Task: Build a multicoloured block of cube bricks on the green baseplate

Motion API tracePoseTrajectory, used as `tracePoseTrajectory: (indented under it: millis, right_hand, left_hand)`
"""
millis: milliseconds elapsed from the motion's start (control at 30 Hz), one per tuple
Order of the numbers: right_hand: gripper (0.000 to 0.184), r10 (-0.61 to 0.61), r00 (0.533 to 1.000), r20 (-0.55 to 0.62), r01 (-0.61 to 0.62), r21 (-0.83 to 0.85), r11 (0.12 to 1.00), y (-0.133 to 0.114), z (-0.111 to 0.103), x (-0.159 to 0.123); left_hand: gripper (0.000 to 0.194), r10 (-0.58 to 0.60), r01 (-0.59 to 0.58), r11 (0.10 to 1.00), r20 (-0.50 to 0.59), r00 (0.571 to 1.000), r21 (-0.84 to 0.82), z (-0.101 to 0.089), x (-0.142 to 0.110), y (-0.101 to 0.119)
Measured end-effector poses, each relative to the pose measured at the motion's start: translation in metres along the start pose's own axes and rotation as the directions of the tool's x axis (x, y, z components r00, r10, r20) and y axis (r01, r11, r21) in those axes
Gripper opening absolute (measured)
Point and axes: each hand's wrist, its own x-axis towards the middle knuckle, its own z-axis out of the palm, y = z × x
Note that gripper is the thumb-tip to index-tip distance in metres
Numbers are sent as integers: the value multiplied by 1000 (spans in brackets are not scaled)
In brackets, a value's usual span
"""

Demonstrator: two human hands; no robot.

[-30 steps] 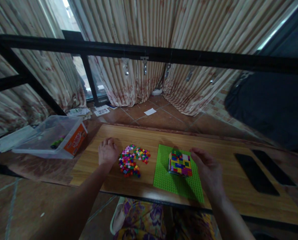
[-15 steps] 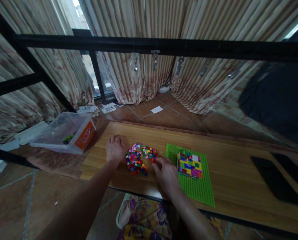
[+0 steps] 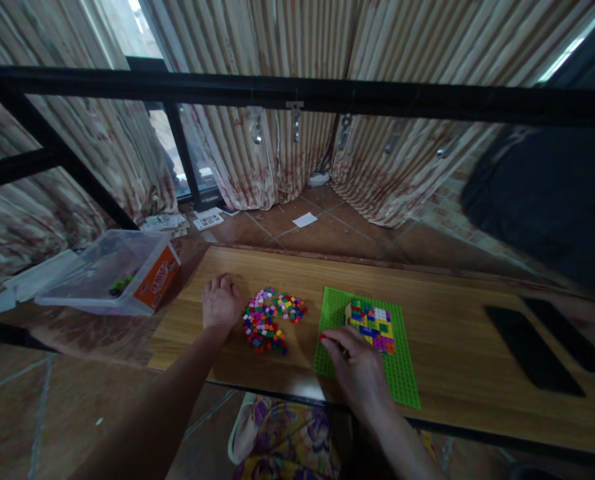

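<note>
Meanwhile, red piece [image 3: 322,337] in right hand [image 3: 361,371], blurry lettering [image 3: 160,275] on orange label [image 3: 157,280].

Dim light leaves glare on the tabletop [image 3: 447,333].

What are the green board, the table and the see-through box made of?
Green board: probably plastic, fairly matte, with studs. Table: wood or wood-look laminate, glossy; grain and a light patch show. Box: likely smooth, clear plastic; its inside shows through.
</note>
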Motion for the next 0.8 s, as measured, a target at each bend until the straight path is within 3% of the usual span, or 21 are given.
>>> tracePoseTrajectory:
  millis: [133,233,600,800]
  right_hand:
    - [26,82,991,-104,-89,-64,994,21,-42,0]
    - [31,102,982,-156,-122,-124,985,41,-58,9]
    - [32,-42,989,-143,0,-279,960,66,-51,27]
    - [30,-53,983,-177,15,-208,978,71,-49,27]
  left_hand:
    - [36,5,-5,1000,-9,1000,-2,1,2,-1]
    - [37,2,-2,1000,1,1000,-3,1,2,-1]
    - [37,9,-9,1000,-3,1000,5,0,3,-1]
    - [37,5,-5,1000,5,1000,1,0,2,0]
